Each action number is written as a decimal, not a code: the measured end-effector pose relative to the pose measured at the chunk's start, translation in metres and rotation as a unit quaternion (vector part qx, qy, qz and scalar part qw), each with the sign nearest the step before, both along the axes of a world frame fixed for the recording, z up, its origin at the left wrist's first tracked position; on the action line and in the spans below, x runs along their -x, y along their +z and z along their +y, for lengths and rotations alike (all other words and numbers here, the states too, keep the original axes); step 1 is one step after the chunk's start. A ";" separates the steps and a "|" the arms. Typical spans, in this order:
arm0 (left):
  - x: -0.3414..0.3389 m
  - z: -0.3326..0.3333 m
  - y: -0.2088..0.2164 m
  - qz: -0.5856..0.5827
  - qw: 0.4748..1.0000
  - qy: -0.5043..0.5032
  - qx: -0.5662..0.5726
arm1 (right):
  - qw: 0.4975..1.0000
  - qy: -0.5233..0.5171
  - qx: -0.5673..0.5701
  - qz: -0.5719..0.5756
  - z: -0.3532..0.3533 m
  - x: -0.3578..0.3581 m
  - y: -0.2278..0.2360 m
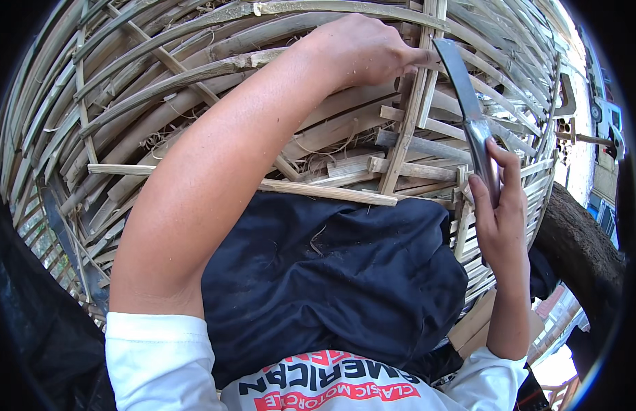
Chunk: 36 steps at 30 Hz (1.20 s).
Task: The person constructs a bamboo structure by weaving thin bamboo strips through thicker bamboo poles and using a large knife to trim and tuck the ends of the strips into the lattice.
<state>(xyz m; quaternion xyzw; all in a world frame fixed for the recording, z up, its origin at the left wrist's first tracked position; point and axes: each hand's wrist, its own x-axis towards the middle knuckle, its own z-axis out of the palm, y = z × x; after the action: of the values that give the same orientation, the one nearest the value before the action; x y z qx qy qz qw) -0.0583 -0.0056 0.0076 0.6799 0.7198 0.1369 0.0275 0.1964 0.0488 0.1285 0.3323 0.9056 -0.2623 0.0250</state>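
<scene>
My right hand point(501, 212) is closed around the metal handle of a long knife point(465, 89). Its dark blade points up and away, with the tip beside an upright pair of split bamboo strips point(408, 133). My left arm reaches across from the lower left. At the far side, my left hand point(369, 51) has its index finger stretched over the upright bamboo strip, close to the blade's tip. The other fingers of that hand are curled and partly hidden. Both hands are over a large woven bamboo frame point(249, 38) with curved slats.
Black cloth point(331, 274) covers my lap. A loose bamboo strip point(331, 192) lies crosswise at its far edge, passing under my left forearm. Cut slat ends point(414, 169) stick out near the upright strips. A thick tree trunk point(581, 233) stands at right, with a vehicle point(605, 116) beyond.
</scene>
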 end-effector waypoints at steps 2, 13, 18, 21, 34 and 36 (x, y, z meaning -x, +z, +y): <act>0.001 0.003 -0.008 -0.017 0.998 -0.008 -0.053 | 0.998 -0.003 -0.041 0.056 0.000 -0.006 -0.012; -0.002 -0.003 0.003 -0.003 1.000 -0.003 -0.022 | 0.995 0.059 -0.075 0.000 0.008 -0.015 -0.026; -0.002 -0.004 0.012 -0.004 1.000 -0.018 0.000 | 0.972 -0.139 0.045 0.182 0.002 -0.004 -0.049; -0.002 -0.004 0.014 0.000 1.000 -0.023 -0.017 | 0.975 -0.140 0.031 0.171 0.008 0.019 -0.070; 0.004 -0.003 0.008 -0.045 0.994 -0.050 -0.081 | 0.941 -0.178 0.075 0.277 0.018 0.056 -0.102; 0.003 -0.003 0.010 -0.043 0.994 -0.058 -0.080 | 0.931 -0.208 0.136 0.268 0.021 0.055 -0.097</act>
<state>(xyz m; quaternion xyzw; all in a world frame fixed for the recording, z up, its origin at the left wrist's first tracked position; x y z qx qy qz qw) -0.0612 -0.0084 0.0175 0.7140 0.6641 0.2215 0.0115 0.1412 0.0693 0.0311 0.4236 0.7449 -0.4619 -0.2288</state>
